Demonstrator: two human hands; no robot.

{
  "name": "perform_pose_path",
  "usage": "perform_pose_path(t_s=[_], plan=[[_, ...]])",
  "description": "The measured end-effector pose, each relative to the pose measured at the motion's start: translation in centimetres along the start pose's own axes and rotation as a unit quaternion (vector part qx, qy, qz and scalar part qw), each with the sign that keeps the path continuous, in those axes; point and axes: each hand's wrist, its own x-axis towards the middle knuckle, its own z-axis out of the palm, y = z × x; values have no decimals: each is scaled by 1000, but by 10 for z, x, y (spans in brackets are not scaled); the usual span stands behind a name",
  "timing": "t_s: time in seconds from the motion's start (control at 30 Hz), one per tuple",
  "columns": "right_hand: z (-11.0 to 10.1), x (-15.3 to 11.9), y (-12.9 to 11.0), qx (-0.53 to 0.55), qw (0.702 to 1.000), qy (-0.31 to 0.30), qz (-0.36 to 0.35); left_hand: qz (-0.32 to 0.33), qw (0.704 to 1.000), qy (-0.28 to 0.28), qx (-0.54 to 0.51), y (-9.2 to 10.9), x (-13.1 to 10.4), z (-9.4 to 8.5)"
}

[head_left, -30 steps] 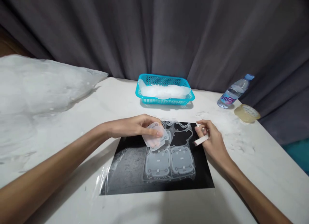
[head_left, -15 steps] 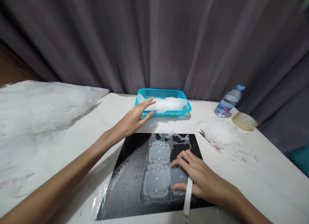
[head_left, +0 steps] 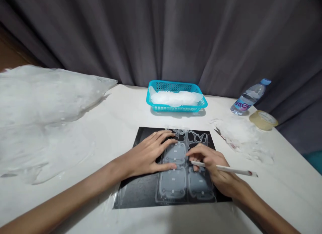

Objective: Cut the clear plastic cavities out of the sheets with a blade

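A translucent plastic sheet [head_left: 173, 183] with rounded-square pieces and curly outlines lies on a black mat [head_left: 137, 190]. My left hand [head_left: 153, 153] rests flat on the sheet's left side, fingers stretched out over the upper-left piece. At the right side of the sheet, my right hand [head_left: 208, 161] has its fingers curled round a slim white stick-like tool [head_left: 236, 169]. The tool's rear end sticks out to the right past the wrist. Its tip is hidden among the fingers, so I cannot tell what kind of tool it is.
Behind the mat stands a blue plastic basket [head_left: 176, 109] holding white translucent pieces [head_left: 176, 98]. To the right are a tilted-looking water bottle [head_left: 248, 98], a roll of tape [head_left: 263, 120] and plastic scraps [head_left: 238, 136] beside a pointed blade [head_left: 222, 136]. Cloudy plastic sheets [head_left: 45, 96] cover the left.
My left hand has come back from the basket and now lies on the sheet. My right hand has moved up the sheet, and the white tool has swung from pointing down to pointing right.
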Motion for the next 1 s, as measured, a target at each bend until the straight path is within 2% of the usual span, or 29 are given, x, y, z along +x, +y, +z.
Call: perform_pose_path(t_s=[0.07,0.23,0.53,1.0], plan=[[7,5,-1,5,1000,-15,-1,6,1000,-7,-2,-1,0,-1],[13,12,5,-1,996,-65,-69,21,1000,-20,10,0,1,-4],[15,9,4,-21,997,-33,-74,21,999,5,31,4,2,1],[14,10,6,-72,988,-54,-127,44,996,7,72,0,3,6]])
